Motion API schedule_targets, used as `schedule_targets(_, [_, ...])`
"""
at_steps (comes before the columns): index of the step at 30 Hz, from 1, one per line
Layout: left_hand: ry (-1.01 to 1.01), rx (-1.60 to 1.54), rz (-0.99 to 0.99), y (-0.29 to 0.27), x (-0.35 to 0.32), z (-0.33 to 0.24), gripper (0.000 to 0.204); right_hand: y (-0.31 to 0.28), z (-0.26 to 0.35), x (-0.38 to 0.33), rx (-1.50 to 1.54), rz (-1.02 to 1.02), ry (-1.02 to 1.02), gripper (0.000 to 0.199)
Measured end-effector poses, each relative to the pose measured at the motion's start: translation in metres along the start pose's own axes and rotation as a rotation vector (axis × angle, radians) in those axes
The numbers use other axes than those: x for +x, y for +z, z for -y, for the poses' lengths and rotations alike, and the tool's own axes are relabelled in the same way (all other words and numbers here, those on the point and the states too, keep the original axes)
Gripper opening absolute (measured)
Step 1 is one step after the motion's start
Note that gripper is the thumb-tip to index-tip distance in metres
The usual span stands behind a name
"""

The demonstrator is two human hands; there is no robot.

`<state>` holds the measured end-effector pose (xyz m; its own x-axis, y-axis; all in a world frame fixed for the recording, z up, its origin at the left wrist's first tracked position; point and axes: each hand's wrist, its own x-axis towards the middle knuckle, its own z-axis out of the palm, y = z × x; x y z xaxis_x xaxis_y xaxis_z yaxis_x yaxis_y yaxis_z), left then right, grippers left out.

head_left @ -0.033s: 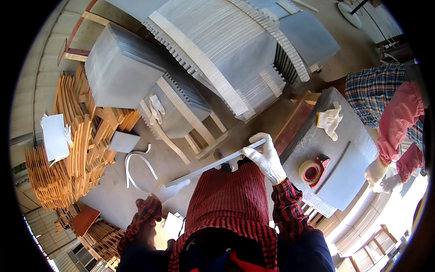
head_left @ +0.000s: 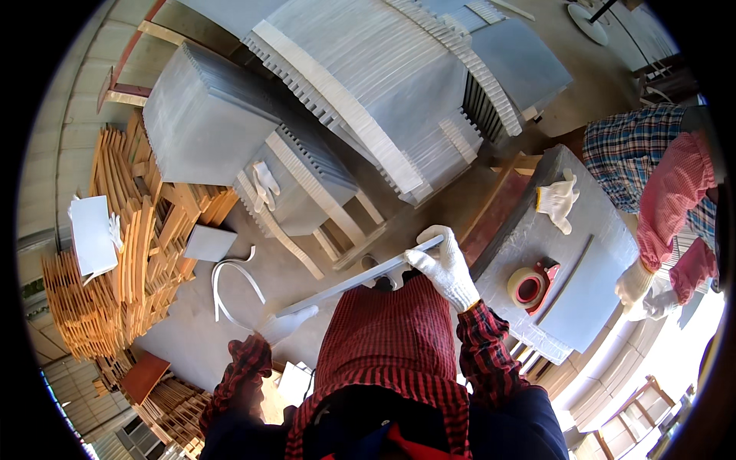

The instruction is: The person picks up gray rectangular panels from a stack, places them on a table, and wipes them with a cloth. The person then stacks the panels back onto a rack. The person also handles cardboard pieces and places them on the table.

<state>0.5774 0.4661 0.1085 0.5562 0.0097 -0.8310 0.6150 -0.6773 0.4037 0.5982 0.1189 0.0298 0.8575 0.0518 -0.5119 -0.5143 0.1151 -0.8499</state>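
A thin grey panel point(head_left: 349, 284), seen nearly edge-on, stretches slantwise in front of my red checked apron point(head_left: 387, 330). Its right end is gripped by my right hand point(head_left: 447, 270) in a white knitted glove, thumb on the near side and fingers curled over the far side. At the panel's lower left end is my left hand point(head_left: 288, 325), also in a white glove and smeared by motion. Its fingers cannot be made out clearly.
Large stacks of grey panels point(head_left: 307, 84) stand ahead. Piled wooden slats point(head_left: 138, 230) and a white strap point(head_left: 218, 287) lie at left. At right, a wrapped stack point(head_left: 567, 241) bears a glove point(head_left: 558, 201) and tape dispenser point(head_left: 534, 285); a co-worker's gloved hand point(head_left: 635, 284) is beside it.
My right hand and the panel's right end have shifted slightly left. My left hand has moved a little too, slightly left and down.
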Motion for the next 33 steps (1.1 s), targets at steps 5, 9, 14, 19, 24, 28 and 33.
schedule_targets(5, [0.213,-0.061,-0.117,-0.039,-0.004,0.07,0.034,0.062,0.021,0.006,-0.486,-0.149,-0.21,0.087])
schedule_targets(9, [0.474,-0.368,-0.302,-0.066,0.004,0.04,0.033,0.091,0.099,0.03,-0.651,-0.307,-0.385,0.094])
schedule_targets(14, [0.671,-0.634,-0.445,-0.087,0.044,-0.031,0.033,0.076,0.198,0.078,-0.831,-0.375,-0.374,0.097])
schedule_targets(19, [0.724,-0.733,-0.432,-0.099,0.096,-0.126,0.044,0.04,0.263,0.161,-1.072,-0.436,-0.306,0.107])
schedule_targets(24, [0.611,-0.681,-0.506,-0.105,0.164,-0.185,0.056,0.009,0.294,0.247,-1.166,-0.388,-0.28,0.108])
schedule_targets(28, [0.562,-0.566,-0.646,-0.11,0.208,-0.214,0.06,-0.003,0.31,0.311,-1.212,-0.344,-0.299,0.108])
schedule_targets(33, [0.471,-0.587,-0.728,-0.105,0.221,-0.236,0.059,-0.001,0.319,0.368,-1.286,-0.204,-0.198,0.103])
